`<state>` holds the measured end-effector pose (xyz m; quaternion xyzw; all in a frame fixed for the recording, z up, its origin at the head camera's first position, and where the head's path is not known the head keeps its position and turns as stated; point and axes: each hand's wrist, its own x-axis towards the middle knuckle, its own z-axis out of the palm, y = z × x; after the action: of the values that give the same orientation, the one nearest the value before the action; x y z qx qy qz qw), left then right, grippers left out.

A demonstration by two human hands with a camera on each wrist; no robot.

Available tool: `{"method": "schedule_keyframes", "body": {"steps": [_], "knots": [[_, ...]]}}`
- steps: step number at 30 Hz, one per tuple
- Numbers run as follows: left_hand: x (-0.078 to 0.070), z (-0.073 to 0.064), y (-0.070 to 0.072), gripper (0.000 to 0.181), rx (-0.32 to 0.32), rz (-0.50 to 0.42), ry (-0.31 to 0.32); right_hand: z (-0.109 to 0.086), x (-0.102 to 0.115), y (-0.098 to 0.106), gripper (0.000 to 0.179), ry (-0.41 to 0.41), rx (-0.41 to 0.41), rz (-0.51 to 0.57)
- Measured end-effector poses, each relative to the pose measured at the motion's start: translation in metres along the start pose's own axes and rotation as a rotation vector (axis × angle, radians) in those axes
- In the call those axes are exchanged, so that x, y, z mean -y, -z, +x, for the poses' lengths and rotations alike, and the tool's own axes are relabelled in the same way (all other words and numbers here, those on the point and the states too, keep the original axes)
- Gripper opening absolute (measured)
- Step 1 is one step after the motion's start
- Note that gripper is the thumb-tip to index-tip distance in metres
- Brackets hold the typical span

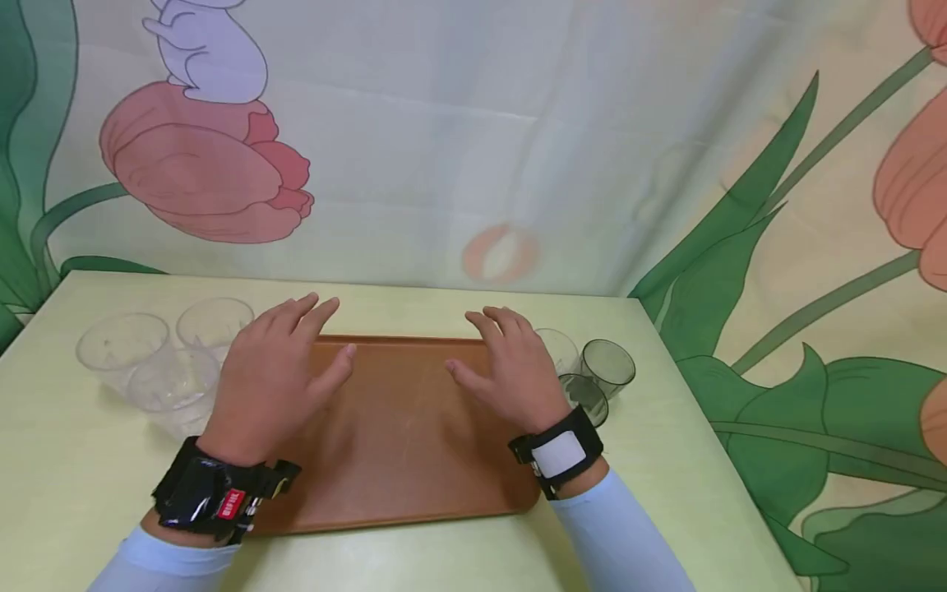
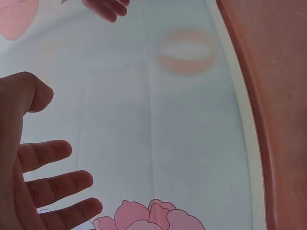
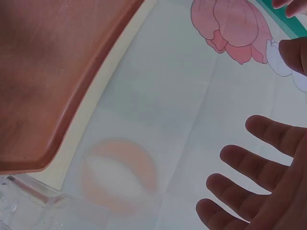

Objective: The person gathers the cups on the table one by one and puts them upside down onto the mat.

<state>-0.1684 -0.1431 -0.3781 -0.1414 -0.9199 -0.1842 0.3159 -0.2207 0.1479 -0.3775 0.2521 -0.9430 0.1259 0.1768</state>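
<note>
A brown rectangular tray (image 1: 414,436) lies on the pale table in the head view. My left hand (image 1: 270,370) hovers over its left end with fingers apart and nothing held. Over the right end is my right hand (image 1: 514,370), likewise bare, its thumb pointing inward toward the other hand. Several clear cups (image 1: 122,349) stand left of the tray, partly behind the left hand. To the right stand a smoky grey glass (image 1: 608,367), a second dark glass (image 1: 592,400) and a clear one (image 1: 556,345), the latter two partly hidden by the right hand and wrist.
The pale table (image 1: 666,510) ends at a back edge and a slanting right edge. Behind it hangs a curtain (image 1: 414,164) printed with flowers, leaves and a white animal. Both wrists wear black straps (image 1: 573,448) over light blue sleeves.
</note>
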Motion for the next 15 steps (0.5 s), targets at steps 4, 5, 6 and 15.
{"method": "schedule_keyframes", "body": {"steps": [4, 5, 6, 15], "knots": [[-0.002, 0.002, 0.004, 0.055, -0.013, -0.055, -0.004, 0.000, 0.004, 0.006, 0.064, 0.003, -0.044, 0.041], [-0.003, 0.002, 0.005, 0.054, -0.012, -0.065, -0.004, 0.000, 0.004, 0.008, 0.064, 0.003, -0.054, 0.053], [-0.003, 0.003, 0.006, 0.053, -0.012, -0.069, -0.004, 0.000, 0.005, 0.009, 0.063, 0.004, -0.064, 0.063], [-0.007, 0.007, 0.020, 0.046, -0.019, -0.143, -0.012, 0.003, 0.009, 0.015, 0.060, 0.030, -0.088, 0.111]]}}
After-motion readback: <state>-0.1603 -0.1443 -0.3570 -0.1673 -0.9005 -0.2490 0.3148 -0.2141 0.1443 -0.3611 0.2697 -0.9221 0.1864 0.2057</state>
